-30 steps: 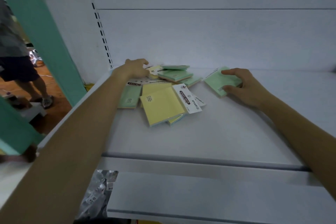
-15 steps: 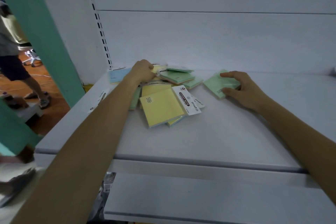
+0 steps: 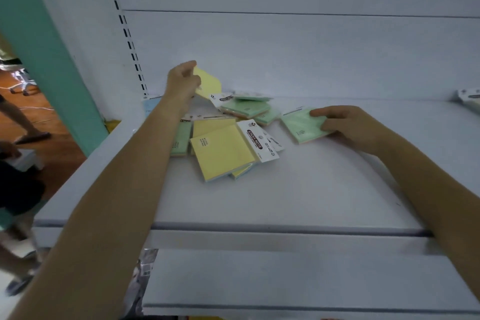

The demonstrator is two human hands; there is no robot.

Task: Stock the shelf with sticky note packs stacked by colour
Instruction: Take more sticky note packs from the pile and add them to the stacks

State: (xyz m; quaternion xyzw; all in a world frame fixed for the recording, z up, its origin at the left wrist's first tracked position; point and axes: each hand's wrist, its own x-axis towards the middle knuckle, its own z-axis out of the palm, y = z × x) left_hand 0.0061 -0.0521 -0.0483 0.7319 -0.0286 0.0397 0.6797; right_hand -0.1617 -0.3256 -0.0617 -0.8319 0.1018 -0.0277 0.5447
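Note:
A loose pile of sticky note packs lies on the white shelf. My left hand holds a yellow pack lifted and tilted above the back of the pile. My right hand grips a green pack that rests flat on the shelf, to the right of the pile. A large yellow pack with a white header card lies at the pile's front. Green packs sit stacked at the back. A blue pack lies at the far left, partly hidden by my forearm.
The shelf's white back panel rises right behind the pile, with a slotted upright at its left. Another pack shows at the far right edge. A lower shelf sits below. A person's legs stand on the wooden floor at left.
My left hand has risen from the back of the pile with a yellow pack in its fingers. My right hand has stayed on the green pack.

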